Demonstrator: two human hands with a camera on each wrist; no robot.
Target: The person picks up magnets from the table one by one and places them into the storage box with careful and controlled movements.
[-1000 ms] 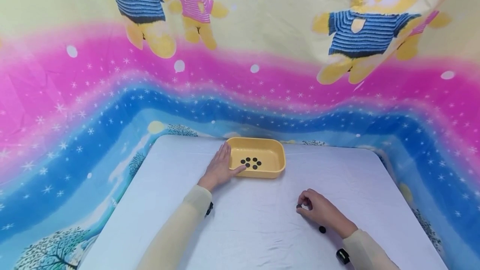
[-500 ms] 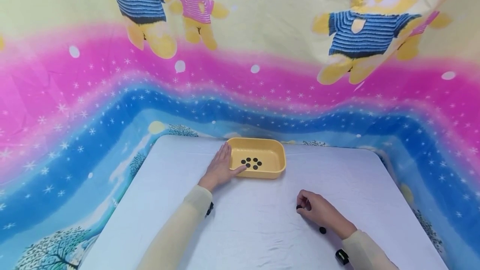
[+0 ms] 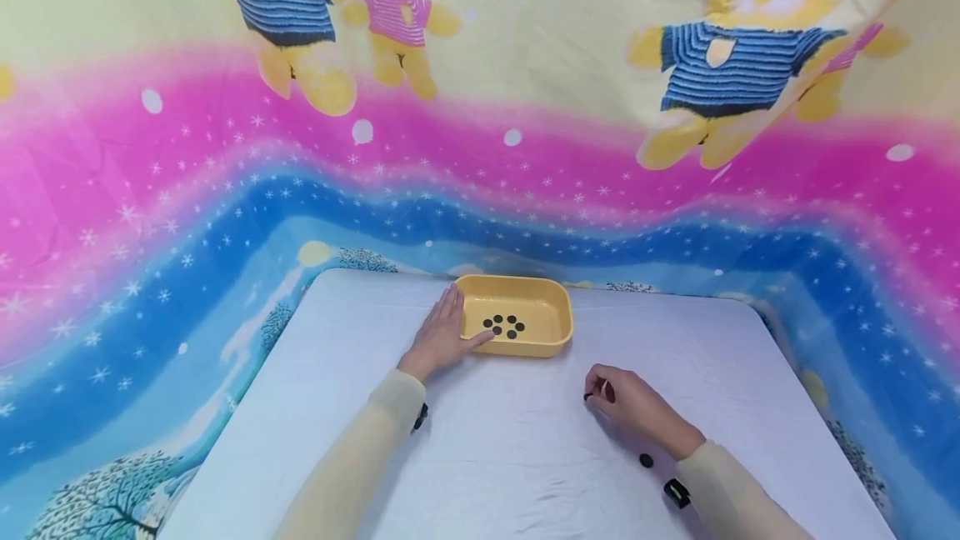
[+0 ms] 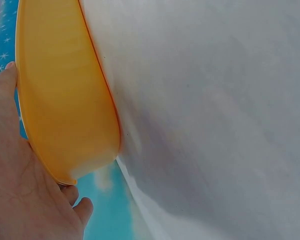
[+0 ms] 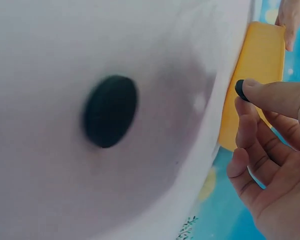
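My left hand rests against the left end of a yellow plastic bin. Its fingers lie straight along the side wall, and the thumb reaches over the near rim. Inside the bin lie several small black discs. To the right, my right hand pinches one black disc between thumb and forefinger, raised off the table in the right wrist view. Another black disc lies on the white cloth below that hand. The left wrist view shows only the bin's outer wall beside the left hand.
A white cloth covers the table. The bin stands at its far edge, near a hanging patterned curtain printed with bears and snowflakes. Each wrist wears a small black device.
With the disc pinched, my right hand has shifted slightly left and away from me, toward the bin. The left hand, the bin and the disc on the cloth stay in place.
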